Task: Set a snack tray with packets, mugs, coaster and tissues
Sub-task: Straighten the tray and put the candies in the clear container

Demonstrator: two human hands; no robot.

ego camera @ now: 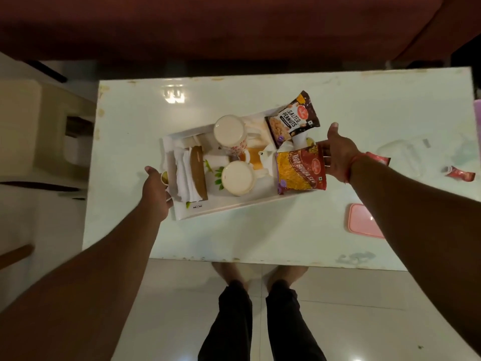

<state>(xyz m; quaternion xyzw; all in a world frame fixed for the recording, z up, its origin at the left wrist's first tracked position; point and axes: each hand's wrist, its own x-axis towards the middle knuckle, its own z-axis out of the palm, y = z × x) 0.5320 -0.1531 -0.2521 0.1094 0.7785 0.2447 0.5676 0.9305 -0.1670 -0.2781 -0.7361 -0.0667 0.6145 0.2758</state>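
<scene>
A white tray (229, 208) lies on the white table (234, 238). It holds two upturned mugs, one at the back (230, 131) and one in front (238, 177). A stack of white tissues (182, 175) lies at its left end, with a brown coaster (198, 175) on top. On its right end are a salted peanuts packet (292, 118) and a red aloo bhujia packet (302, 169). My left hand (156, 194) grips the tray's left end. My right hand (338, 152) curls its fingers around the tray's right end beside the red packet, thumb raised.
A pink lid (364, 225) lies on the table's right side. Two red sachets (378, 158) (460, 174) and a clear plastic container (406, 157) sit further right. A beige chair (52, 121) stands to the left, a maroon sofa (234, 27) behind. My legs stand at the table's near edge.
</scene>
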